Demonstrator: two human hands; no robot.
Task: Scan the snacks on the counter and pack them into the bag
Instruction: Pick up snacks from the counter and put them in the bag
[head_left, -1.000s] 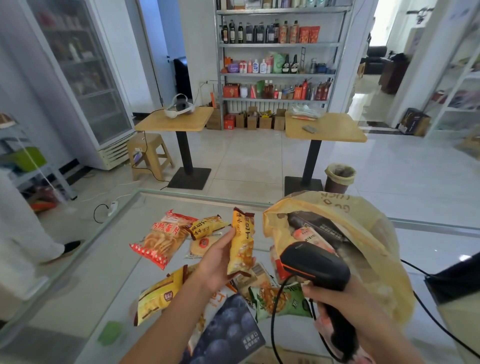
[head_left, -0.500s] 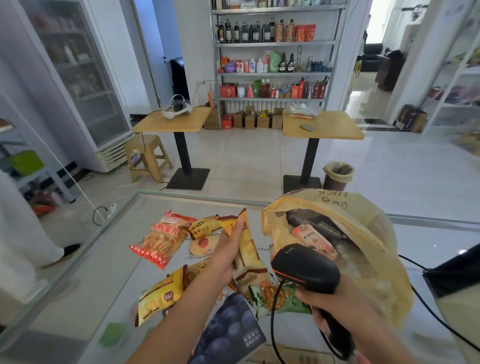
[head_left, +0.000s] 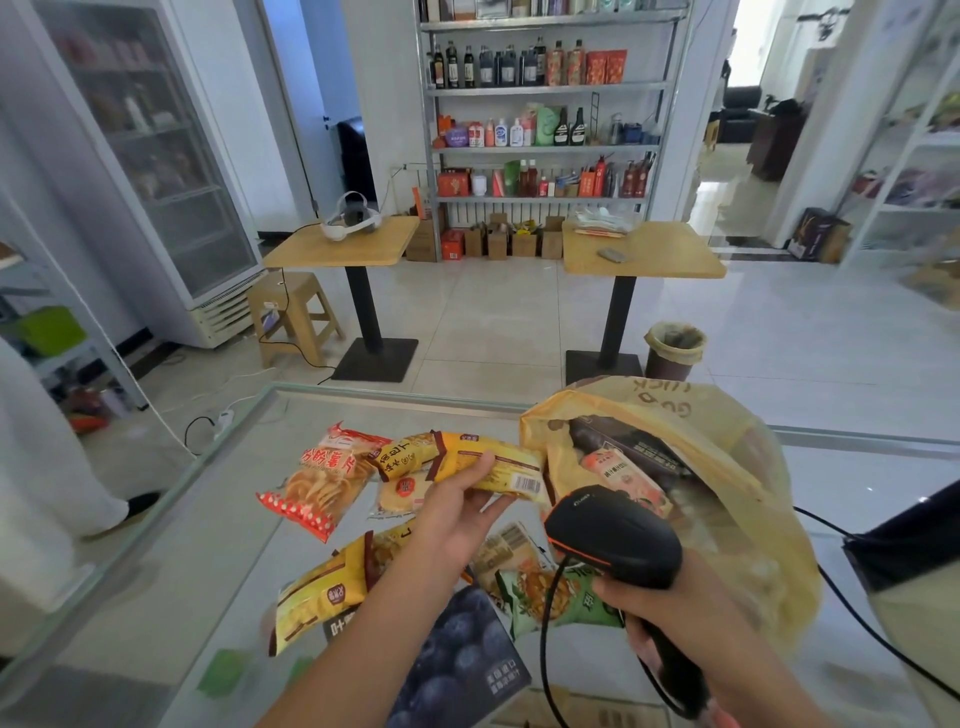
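Above the glass counter (head_left: 156, 545), our left hand (head_left: 457, 514) grips a yellow snack packet (head_left: 493, 465) lying flat, barcode up, beside the yellow bag's (head_left: 727, 467) mouth; our right hand (head_left: 670, 603) clasps the black scanner (head_left: 613, 538).

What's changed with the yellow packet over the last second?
The left hand turned the yellow packet from upright to lying sideways, barcode up, nearer the scanner. The right hand still grips the scanner; the bag and counter snacks stayed put.
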